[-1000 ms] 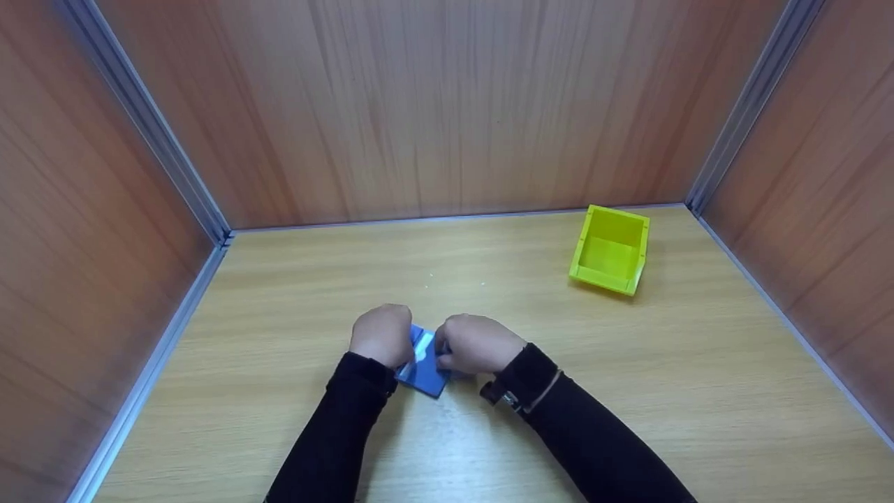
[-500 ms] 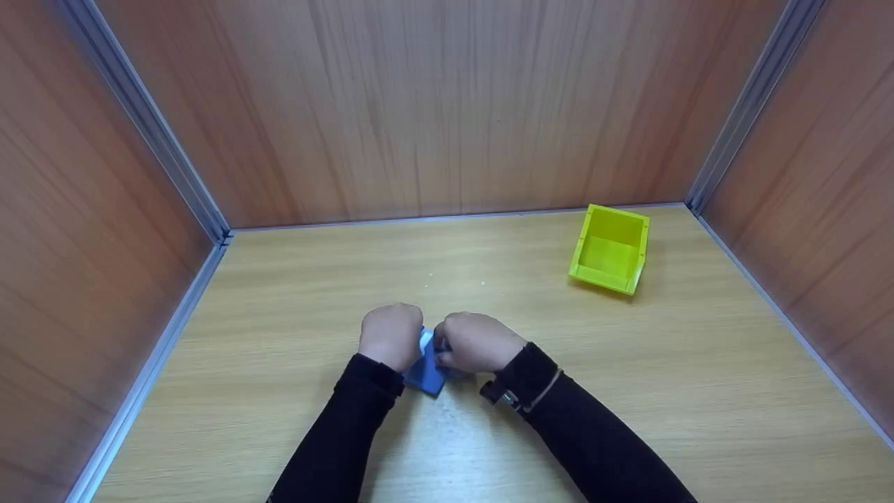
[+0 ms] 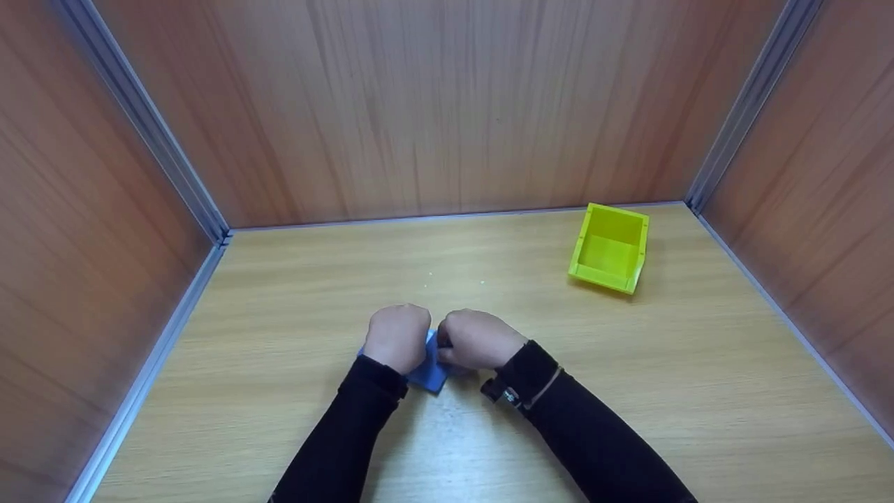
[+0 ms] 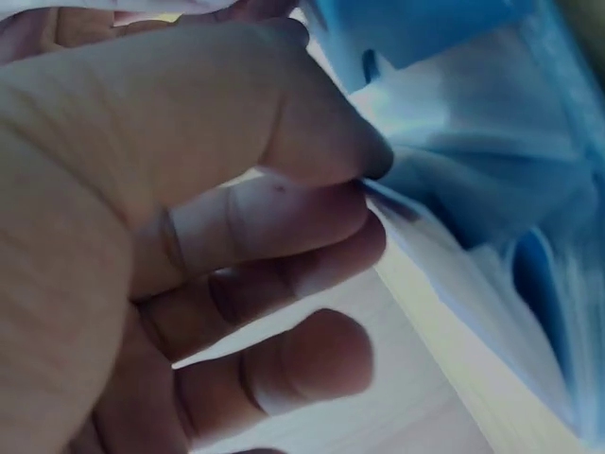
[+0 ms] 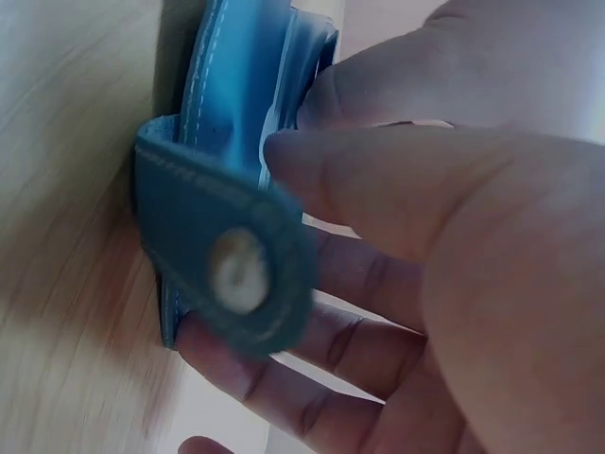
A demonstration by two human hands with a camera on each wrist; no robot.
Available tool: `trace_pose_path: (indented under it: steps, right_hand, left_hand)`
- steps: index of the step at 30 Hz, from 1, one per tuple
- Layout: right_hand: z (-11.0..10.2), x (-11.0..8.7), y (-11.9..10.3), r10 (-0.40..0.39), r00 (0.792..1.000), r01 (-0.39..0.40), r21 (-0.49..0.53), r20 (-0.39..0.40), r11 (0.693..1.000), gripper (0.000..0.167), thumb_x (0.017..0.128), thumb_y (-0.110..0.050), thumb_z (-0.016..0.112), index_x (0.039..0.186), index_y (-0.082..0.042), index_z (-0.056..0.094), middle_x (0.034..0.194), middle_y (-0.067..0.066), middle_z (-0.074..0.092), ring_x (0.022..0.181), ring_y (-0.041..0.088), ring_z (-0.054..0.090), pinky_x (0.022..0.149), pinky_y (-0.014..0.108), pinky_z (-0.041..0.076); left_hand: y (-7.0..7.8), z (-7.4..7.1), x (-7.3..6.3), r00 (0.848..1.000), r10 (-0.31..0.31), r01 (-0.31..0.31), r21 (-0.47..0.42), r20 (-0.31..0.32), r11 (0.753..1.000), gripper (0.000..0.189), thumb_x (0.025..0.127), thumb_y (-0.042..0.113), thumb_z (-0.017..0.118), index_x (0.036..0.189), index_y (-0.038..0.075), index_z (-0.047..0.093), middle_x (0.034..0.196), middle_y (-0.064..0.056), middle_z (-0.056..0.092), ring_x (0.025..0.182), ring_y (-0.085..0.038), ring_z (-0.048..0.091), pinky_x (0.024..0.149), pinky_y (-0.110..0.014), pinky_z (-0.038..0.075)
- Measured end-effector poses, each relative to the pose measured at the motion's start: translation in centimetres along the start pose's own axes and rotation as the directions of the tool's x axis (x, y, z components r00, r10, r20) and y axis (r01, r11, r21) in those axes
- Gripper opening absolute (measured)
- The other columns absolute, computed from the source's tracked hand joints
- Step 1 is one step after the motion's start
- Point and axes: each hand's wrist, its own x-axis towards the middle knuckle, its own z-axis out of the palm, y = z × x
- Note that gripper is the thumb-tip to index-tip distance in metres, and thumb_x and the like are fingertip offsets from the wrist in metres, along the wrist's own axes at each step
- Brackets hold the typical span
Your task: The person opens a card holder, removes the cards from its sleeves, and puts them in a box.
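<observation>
A blue card wallet (image 3: 429,376) lies opened on the table between the two hands in the head view, mostly covered by them. My left hand (image 3: 398,339) is over its left part; in the left wrist view its thumb and forefinger pinch the edge of a thin, pale leaf (image 4: 468,288) inside the wallet. My right hand (image 3: 482,340) grips the wallet's right side, with thumb and fingers around its edge in the right wrist view. There a stitched strap (image 5: 189,203) with a round metal snap (image 5: 239,271) sticks out towards the camera.
A yellow-green open bin (image 3: 610,251) stands at the back right of the wooden table (image 3: 314,279). Small white specks lie beyond the hands. Wood-patterned panels (image 3: 447,105) with grey metal edging enclose the back and both sides.
My left hand has shifted a little to the right, closer to the right hand, covering more of the wallet. My right hand has stayed nearly in place.
</observation>
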Motion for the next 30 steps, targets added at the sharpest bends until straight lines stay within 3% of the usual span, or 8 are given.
trace_pose_path:
  steps: [9, 14, 17, 20, 25, 30]
  right_hand:
    - [0.2, 0.1, 0.4, -0.026, 1.0, 0.026, 0.009, -0.015, 1.0, 0.043, 0.103, -0.027, 0.081, 0.066, -0.019, 0.06, 0.067, -0.011, 0.052, 0.061, 0.01, 0.046, 0.059, 0.028, 0.04]
    - [0.1, 0.1, 0.4, 0.008, 1.0, -0.008, 0.012, -0.018, 1.0, 0.04, 0.1, -0.023, 0.082, 0.066, -0.022, 0.061, 0.067, -0.011, 0.054, 0.061, 0.009, 0.048, 0.058, 0.027, 0.04]
    - [0.1, 0.1, 0.3, 0.025, 0.999, -0.025, 0.01, -0.019, 1.0, 0.042, 0.101, -0.023, 0.081, 0.065, -0.023, 0.06, 0.066, -0.011, 0.054, 0.061, 0.01, 0.049, 0.059, 0.027, 0.04]
    - [0.2, 0.1, 0.3, 0.031, 0.999, -0.031, 0.008, -0.02, 0.999, 0.043, 0.102, -0.026, 0.082, 0.065, -0.023, 0.06, 0.067, -0.011, 0.055, 0.062, 0.01, 0.049, 0.059, 0.027, 0.04]
    - [0.2, 0.3, 0.3, 0.037, 0.999, -0.037, -0.013, -0.02, 0.999, 0.04, 0.102, -0.027, 0.083, 0.068, -0.022, 0.063, 0.072, -0.009, 0.058, 0.064, 0.009, 0.05, 0.059, 0.027, 0.042]
    - [0.2, 0.3, 0.3, 0.057, 0.998, -0.058, -0.033, -0.011, 0.998, 0.031, 0.103, -0.029, 0.084, 0.076, -0.018, 0.072, 0.078, -0.006, 0.061, 0.069, 0.011, 0.052, 0.063, 0.029, 0.044]
  left_hand:
    - [0.4, 0.1, 0.0, 1.0, 0.013, -0.012, -0.063, 0.017, 0.998, 0.037, 0.084, -0.008, 0.079, 0.063, 0.013, 0.057, 0.067, -0.001, 0.064, 0.059, -0.014, 0.043, 0.052, -0.044, 0.061]
    - [0.1, -0.1, 0.2, 0.998, -0.021, 0.026, -0.102, 0.054, 0.994, 0.037, 0.085, -0.007, 0.078, 0.065, 0.014, 0.054, 0.067, 0.0, 0.058, 0.06, -0.015, 0.042, 0.053, -0.044, 0.059]
    - [-0.3, -0.1, 0.3, 0.991, -0.064, 0.079, -0.136, 0.114, 0.988, 0.037, 0.086, -0.005, 0.08, 0.067, 0.013, 0.054, 0.068, 0.001, 0.053, 0.061, -0.016, 0.04, 0.053, -0.043, 0.057]
    - [-0.8, 0.0, 0.5, 0.984, -0.085, 0.111, -0.166, 0.154, 0.98, 0.03, 0.086, -0.003, 0.084, 0.07, 0.01, 0.062, 0.071, -0.001, 0.06, 0.062, -0.017, 0.045, 0.055, -0.044, 0.057]
    - [-1.9, -0.2, 0.4, 0.976, -0.1, 0.132, -0.159, 0.194, 0.979, 0.006, 0.093, 0.001, 0.079, 0.089, 0.005, 0.079, 0.088, -0.012, 0.074, 0.074, -0.027, 0.067, 0.066, -0.051, 0.064]
    - [-3.3, -0.5, 0.1, 0.951, -0.128, 0.182, -0.175, 0.282, 0.968, 0.019, 0.09, -0.001, 0.075, 0.106, 0.005, 0.084, 0.099, -0.016, 0.073, 0.085, -0.034, 0.071, 0.077, -0.055, 0.064]
